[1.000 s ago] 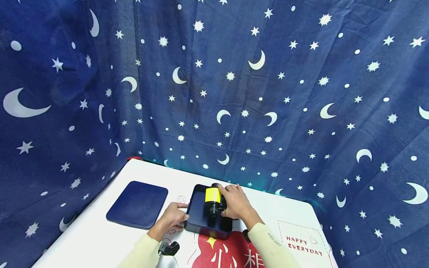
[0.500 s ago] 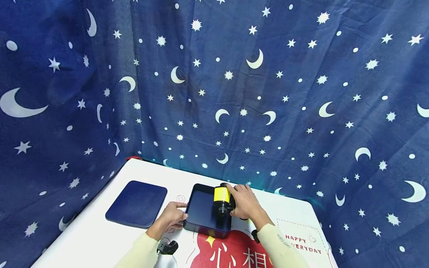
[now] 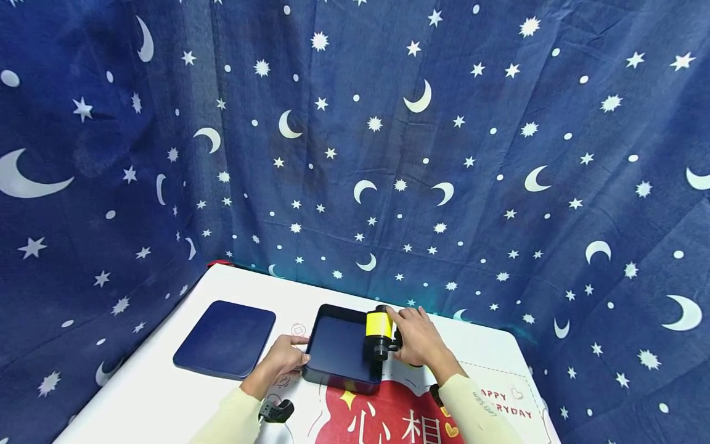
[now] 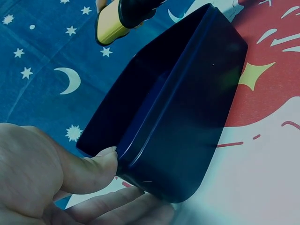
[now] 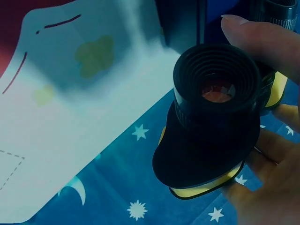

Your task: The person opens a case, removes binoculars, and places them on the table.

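Currently, one right hand holds one pair of binoculars, black with a yellow band, just above the right edge of one dark blue box. In the right wrist view the fingers curl around the binoculars, with one fingertip laid over the top of the eyepiece barrel and the others wrapped under the yellow-trimmed body. One round eyepiece faces that camera; a second barrel shows only partly at the upper right corner of that view.

One left hand grips the box at its left edge. In the left wrist view the thumb presses on the rim of the box while the fingers lie curled below its outer wall, pinching the wall between them. The box is open and sits on the table near the middle of the front edge, partly over a red printed patch.

One dark blue lid lies flat on the table towards the left edge, apart from the box. One star-and-moon cloth hangs behind the back edge of the table.
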A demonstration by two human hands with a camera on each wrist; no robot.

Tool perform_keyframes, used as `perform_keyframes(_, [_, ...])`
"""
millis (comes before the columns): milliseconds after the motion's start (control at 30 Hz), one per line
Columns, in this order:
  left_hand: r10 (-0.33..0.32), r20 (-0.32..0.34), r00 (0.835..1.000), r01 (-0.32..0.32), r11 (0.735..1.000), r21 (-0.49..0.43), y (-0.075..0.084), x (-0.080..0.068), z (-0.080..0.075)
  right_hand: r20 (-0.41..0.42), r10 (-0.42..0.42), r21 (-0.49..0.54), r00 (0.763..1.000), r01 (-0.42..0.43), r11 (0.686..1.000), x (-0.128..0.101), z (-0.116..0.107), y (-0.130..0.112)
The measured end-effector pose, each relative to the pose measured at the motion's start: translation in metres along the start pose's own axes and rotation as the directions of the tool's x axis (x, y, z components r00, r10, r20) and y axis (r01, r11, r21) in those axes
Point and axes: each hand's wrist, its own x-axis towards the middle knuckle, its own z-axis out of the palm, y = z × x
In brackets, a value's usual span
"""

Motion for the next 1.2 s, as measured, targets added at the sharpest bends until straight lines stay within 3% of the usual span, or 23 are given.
perform_keyframes(1200, [0.004,0.007,1.0,-0.004,1.0,-0.004,-0.005,0.0,0.001,-0.028,0.041,0.0,0.999,-0.041,0.999,-0.029,0.0,0.051])
